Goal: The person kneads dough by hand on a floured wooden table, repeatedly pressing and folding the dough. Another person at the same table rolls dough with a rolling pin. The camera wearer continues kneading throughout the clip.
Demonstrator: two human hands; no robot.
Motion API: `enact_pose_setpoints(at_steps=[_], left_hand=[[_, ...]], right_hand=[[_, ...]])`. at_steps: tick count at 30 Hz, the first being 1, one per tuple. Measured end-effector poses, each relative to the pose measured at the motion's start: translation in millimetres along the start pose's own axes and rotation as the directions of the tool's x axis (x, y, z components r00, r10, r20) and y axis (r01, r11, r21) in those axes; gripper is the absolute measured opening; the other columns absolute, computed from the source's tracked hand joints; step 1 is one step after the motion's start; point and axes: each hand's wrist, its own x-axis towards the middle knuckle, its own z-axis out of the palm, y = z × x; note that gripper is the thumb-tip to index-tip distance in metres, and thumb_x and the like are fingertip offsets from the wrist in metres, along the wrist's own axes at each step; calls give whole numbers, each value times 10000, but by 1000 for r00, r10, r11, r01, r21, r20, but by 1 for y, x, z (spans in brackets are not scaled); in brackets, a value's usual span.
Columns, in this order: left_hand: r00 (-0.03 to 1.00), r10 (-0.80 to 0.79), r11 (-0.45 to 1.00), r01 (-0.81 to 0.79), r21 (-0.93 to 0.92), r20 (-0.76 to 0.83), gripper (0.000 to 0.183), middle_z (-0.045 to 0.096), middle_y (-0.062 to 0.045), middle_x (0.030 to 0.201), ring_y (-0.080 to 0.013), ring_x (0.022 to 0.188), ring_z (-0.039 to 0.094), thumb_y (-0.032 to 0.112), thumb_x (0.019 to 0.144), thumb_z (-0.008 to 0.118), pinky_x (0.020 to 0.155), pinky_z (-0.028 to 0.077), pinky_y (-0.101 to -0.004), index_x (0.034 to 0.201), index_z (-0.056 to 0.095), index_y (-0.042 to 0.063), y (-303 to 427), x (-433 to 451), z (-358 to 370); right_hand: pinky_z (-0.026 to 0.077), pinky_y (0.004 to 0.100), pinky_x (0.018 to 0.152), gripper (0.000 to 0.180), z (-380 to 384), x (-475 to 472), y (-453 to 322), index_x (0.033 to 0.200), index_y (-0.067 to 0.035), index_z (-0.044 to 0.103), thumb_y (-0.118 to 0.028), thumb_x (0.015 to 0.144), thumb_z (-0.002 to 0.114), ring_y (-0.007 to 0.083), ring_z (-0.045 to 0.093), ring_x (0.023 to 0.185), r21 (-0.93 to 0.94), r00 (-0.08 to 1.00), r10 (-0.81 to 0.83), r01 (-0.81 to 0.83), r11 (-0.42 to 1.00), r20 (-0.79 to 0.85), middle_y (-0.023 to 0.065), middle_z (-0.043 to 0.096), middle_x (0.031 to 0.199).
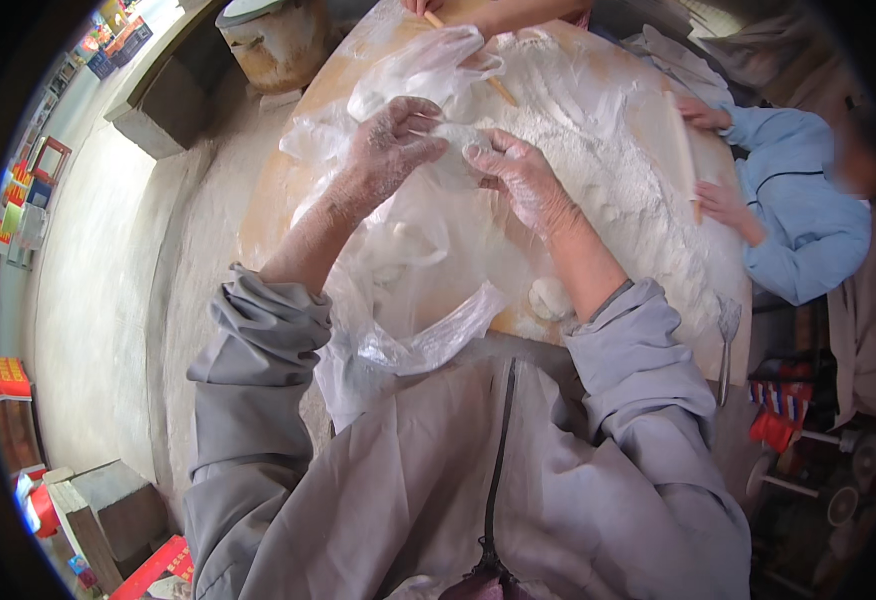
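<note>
Both my hands are dusted with flour and raised over a floured wooden board (730,330). Thumb and fingers of my right hand (516,169) grip a flattened pale piece (454,146), which looks like dough. My left hand (400,142) is at its left edge with fingers bent; whether it grips the piece is unclear. Below my hands lies a clear plastic bag (430,341) with pale lumps under or in it. A round dough ball (550,298) rests beside my right forearm. Another plastic bag (423,67) lies beyond my hands.
Loose flour (595,157) covers the board's right half. A person in blue (805,187) holds a rolling pin (682,146) at the right edge. Another person's arm (513,16) reaches in at the top near a thin wooden stick (501,91). A metal scraper (727,330) lies at the near right corner.
</note>
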Motion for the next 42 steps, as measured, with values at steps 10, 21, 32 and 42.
enact_pose_setpoints(at_steps=[10, 21, 32, 42], left_hand=[[993, 107, 562, -26, 827, -41, 710, 420, -176, 1495, -351, 1384, 401, 220, 752, 823, 1117, 369, -438, 1384, 525, 99, 46, -145, 5], [950, -177, 981, 191, 29, -256, 378, 694, -96, 1153, -176, 1054, 634, 372, 984, 587, 916, 480, -342, 1177, 626, 49, 45, -74, -26], [990, -33, 953, -10, -301, -139, 437, 659, -186, 1221, -283, 1203, 595, 365, 1003, 567, 1085, 416, -432, 1259, 621, 15, 77, -71, -55], [981, -17, 953, -43, -301, -195, 311, 706, -144, 1080, -210, 1085, 645, 290, 1032, 509, 1042, 429, -398, 1102, 636, 16, 102, -119, -50]], right_hand=[[536, 301, 705, 449, -14, -43, 15, 1222, -44, 567, -232, 852, 739, 168, 648, 864, 93, 906, 46, -8, 996, -421, 75, 672, 1063], [555, 295, 657, 366, 20, -84, -25, 1121, -8, 597, -192, 839, 740, 154, 670, 821, 183, 929, -150, 221, 958, -338, 72, 685, 983], [558, 295, 709, 354, 107, -39, -24, 1156, 37, 628, -157, 869, 699, 197, 676, 819, -329, 994, -76, 97, 940, 74, 147, 683, 994], [455, 364, 1018, 575, 63, -105, -30, 1357, -3, 533, -312, 898, 685, 239, 587, 1190, -563, 927, -141, 327, 759, 348, 143, 635, 1239]])
